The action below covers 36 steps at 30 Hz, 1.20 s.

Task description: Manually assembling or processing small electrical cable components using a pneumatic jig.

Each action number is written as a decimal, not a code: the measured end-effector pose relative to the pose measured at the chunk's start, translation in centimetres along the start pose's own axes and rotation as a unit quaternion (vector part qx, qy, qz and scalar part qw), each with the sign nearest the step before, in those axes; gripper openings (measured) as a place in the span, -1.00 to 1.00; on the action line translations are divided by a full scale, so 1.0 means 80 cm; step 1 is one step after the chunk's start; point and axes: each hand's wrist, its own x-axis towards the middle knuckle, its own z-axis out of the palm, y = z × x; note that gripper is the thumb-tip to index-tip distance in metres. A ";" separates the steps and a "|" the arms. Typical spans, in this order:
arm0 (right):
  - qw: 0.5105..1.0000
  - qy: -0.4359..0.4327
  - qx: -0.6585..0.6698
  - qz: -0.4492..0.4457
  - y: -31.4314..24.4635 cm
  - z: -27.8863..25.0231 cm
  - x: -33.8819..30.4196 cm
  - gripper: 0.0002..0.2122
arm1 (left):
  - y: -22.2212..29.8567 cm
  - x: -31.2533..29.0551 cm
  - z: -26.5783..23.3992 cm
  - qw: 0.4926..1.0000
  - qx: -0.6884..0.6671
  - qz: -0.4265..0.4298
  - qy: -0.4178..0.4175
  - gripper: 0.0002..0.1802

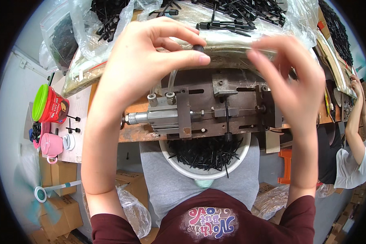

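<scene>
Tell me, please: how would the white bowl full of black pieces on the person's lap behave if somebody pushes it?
The white bowl sits on the soft lap, not on a flat surface, so a push would probably tilt it rather than slide it. The thin black pieces are heaped loosely to the rim, some poking over, so a few would likely spill. It looks like light plastic.

A red tub with a green lid (49, 105) stands on the bench at far left, with a pink cup (51, 145) just below it. Cardboard boxes (63, 195) sit on the floor underneath, and an orange stool (286, 166) stands at lower right beside another person's arm (356, 126).
</scene>
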 end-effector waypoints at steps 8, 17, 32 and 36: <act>0.896 -0.408 -0.138 0.112 0.044 0.020 0.155 -0.52 | 0.026 -0.073 0.052 0.972 0.134 0.171 0.087 -0.69; 0.842 -0.510 -0.160 0.069 0.054 0.028 0.176 -0.61 | -0.001 -0.147 0.152 0.980 0.124 0.142 0.069 -0.69; 0.951 -0.295 -0.084 0.049 0.072 0.006 0.146 -0.74 | -0.017 -0.129 0.180 0.951 0.253 0.162 0.078 -0.73; 0.942 -0.149 0.200 0.225 0.076 -0.015 0.125 -0.85 | -0.018 -0.126 0.181 0.952 0.256 0.152 0.071 -0.72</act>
